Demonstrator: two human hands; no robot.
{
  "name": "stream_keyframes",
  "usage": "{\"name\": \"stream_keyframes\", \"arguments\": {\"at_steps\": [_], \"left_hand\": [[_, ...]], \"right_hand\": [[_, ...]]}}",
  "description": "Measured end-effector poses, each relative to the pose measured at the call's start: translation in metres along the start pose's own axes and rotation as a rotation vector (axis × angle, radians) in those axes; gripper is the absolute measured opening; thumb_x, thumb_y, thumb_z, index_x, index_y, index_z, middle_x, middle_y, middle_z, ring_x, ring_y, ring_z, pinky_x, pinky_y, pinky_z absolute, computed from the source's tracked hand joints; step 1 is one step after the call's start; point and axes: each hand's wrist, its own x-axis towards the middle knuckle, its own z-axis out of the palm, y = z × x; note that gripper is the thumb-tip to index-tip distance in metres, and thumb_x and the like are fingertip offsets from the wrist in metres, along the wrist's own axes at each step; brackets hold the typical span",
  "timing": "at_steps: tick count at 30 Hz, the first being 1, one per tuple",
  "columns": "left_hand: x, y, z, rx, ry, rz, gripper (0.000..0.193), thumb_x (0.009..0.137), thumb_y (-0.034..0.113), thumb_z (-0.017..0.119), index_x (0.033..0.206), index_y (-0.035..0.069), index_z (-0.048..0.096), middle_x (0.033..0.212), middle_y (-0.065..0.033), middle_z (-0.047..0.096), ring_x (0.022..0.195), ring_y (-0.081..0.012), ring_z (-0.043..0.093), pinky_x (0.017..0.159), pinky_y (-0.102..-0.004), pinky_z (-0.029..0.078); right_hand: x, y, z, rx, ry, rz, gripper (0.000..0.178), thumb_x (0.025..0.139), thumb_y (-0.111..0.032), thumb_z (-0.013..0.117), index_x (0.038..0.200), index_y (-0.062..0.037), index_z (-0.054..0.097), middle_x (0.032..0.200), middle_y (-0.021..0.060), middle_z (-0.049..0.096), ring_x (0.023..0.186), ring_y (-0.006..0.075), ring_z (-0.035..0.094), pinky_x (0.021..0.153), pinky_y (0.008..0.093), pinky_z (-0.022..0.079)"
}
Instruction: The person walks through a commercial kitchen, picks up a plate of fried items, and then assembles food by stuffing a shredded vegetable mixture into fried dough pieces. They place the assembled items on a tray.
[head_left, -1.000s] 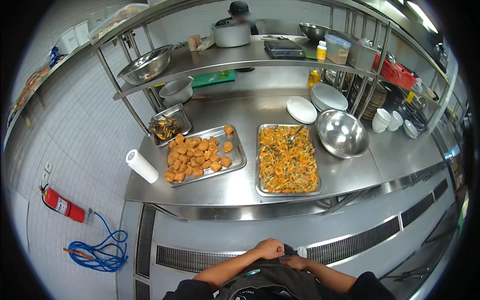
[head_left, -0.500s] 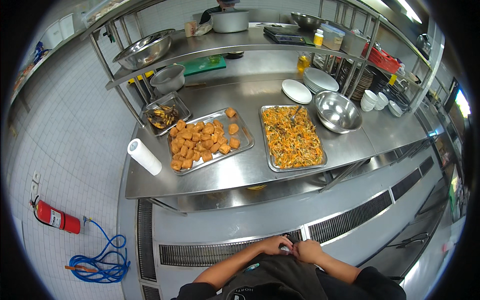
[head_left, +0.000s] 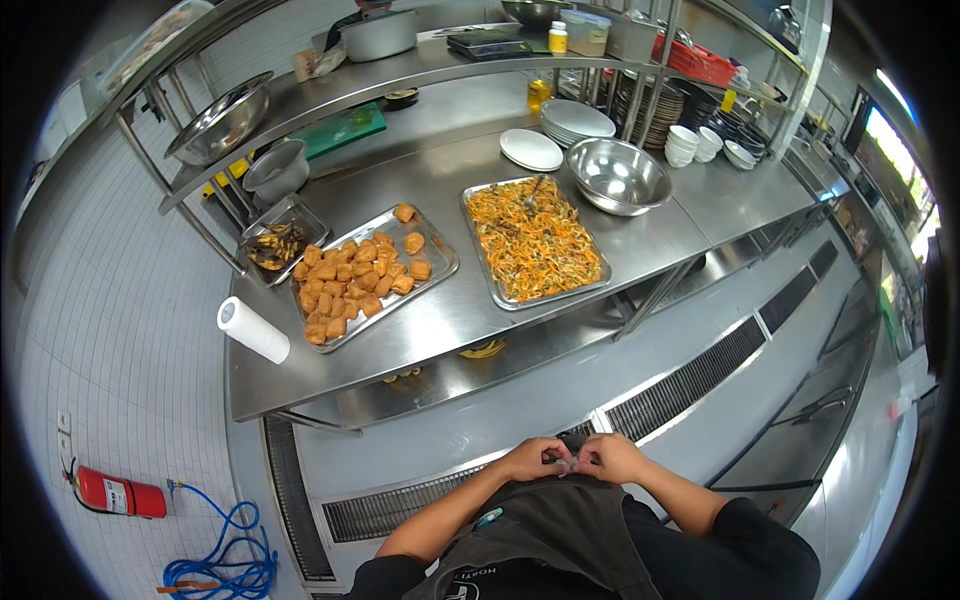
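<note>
My left hand (head_left: 535, 460) and my right hand (head_left: 612, 458) meet in front of my dark apron (head_left: 545, 535). Both have their fingers pinched on a small, thin, translucent piece of plastic (head_left: 567, 465); its exact kind is too small to make out. On the steel table (head_left: 400, 352) ahead of me, a metal tray (head_left: 437, 262) bears many browned tofu-like cubes (head_left: 350, 280). To its right, a second tray (head_left: 603, 283) is filled with shredded orange and green vegetables (head_left: 535, 245), with a utensil stuck in at the far end. Neither hand touches the table.
A white roll (head_left: 253, 330) lies at the table's left end. Beyond the vegetables stand a steel bowl (head_left: 618, 178), white plates (head_left: 532, 150) and small white bowls (head_left: 682, 145). A shelf (head_left: 400, 75) spans the table. A fire extinguisher (head_left: 120, 494) and blue hose (head_left: 225, 565) are at left.
My view has turned, so the table and trays sit further left and higher. My hands have risen slightly and parted a little, with the plastic now visible between their fingertips.
</note>
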Motion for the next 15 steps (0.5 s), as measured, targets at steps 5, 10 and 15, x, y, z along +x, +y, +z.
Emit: {"name": "stream_keyframes", "arguments": {"at_steps": [5, 10, 15], "left_hand": [[0.003, 0.005, 0.001, 0.443, -0.104, 0.152, 0.031, 0.085, 0.028, 0.078, 0.109, 0.009, 0.073, 0.098, -0.0095, 0.066, 0.098, -0.0286, 0.064, 0.088, -0.0364, 0.050], [0.008, 0.021, 0.009, 0.722, -0.220, -0.090, 0.018, 0.085, 0.030, 0.074, 0.098, 0.018, 0.077, 0.117, -0.0041, 0.062, 0.112, -0.0252, 0.058, 0.094, -0.0428, 0.047], [0.017, 0.034, 0.027, 1.134, -0.249, -0.300, 0.020, 0.089, 0.035, 0.070, 0.105, 0.027, 0.079, 0.139, -0.0006, 0.052, 0.125, -0.0214, 0.049, 0.103, -0.0457, 0.039]], "right_hand": [[-0.011, -0.004, -0.015, 0.270, -0.040, 0.075, 0.028, 0.088, -0.031, 0.077, 0.081, -0.0057, 0.066, 0.077, 0.0088, 0.071, 0.071, 0.0224, 0.068, 0.064, 0.0352, 0.051], [-0.013, -0.021, -0.045, 0.538, 0.380, 0.187, 0.028, 0.096, -0.027, 0.071, 0.080, -0.0082, 0.057, 0.058, -0.0033, 0.057, 0.054, 0.0044, 0.051, 0.051, 0.0248, 0.042], [0.006, -0.028, -0.122, 1.067, 0.705, 0.037, 0.020, 0.101, -0.026, 0.063, 0.095, -0.0073, 0.059, 0.076, 0.0003, 0.060, 0.071, 0.0084, 0.055, 0.069, 0.0251, 0.045]]}}
